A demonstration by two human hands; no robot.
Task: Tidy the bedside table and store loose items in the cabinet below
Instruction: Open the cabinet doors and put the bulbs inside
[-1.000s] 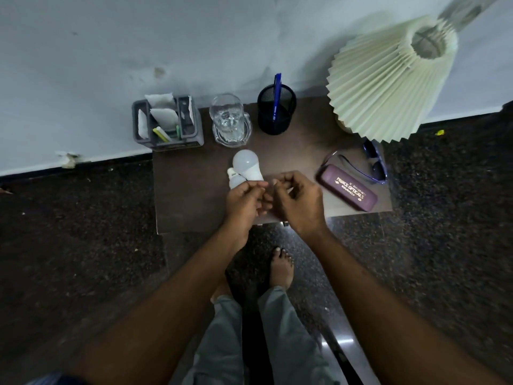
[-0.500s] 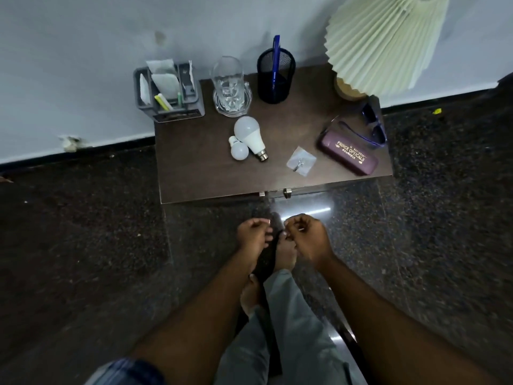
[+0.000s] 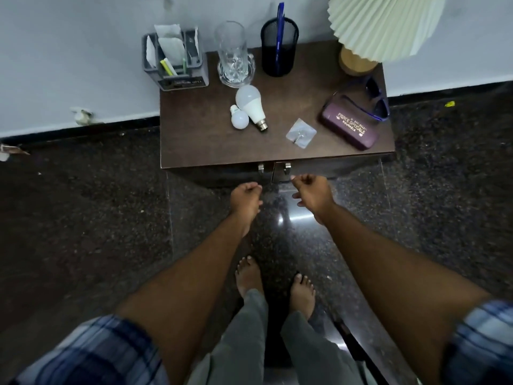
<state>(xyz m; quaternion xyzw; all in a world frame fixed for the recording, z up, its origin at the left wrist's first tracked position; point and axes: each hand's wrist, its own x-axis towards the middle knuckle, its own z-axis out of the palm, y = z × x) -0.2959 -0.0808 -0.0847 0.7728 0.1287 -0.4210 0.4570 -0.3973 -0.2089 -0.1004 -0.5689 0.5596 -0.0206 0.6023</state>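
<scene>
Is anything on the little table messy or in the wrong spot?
Yes. Two light bulbs lie loose on their sides in the middle of the bedside table, and a clear sticky hook lies flat near the front edge. The sunglasses sit outside their purple case. Nothing looks spilled or broken.

Small bulb (image 3: 239,120) left of large bulb (image 3: 250,103)

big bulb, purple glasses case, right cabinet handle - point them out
big bulb (image 3: 249,100): head view, on its white dome.
purple glasses case (image 3: 350,125): head view, on the lid by the gold lettering.
right cabinet handle (image 3: 287,168): head view, on the metal pull.
</scene>
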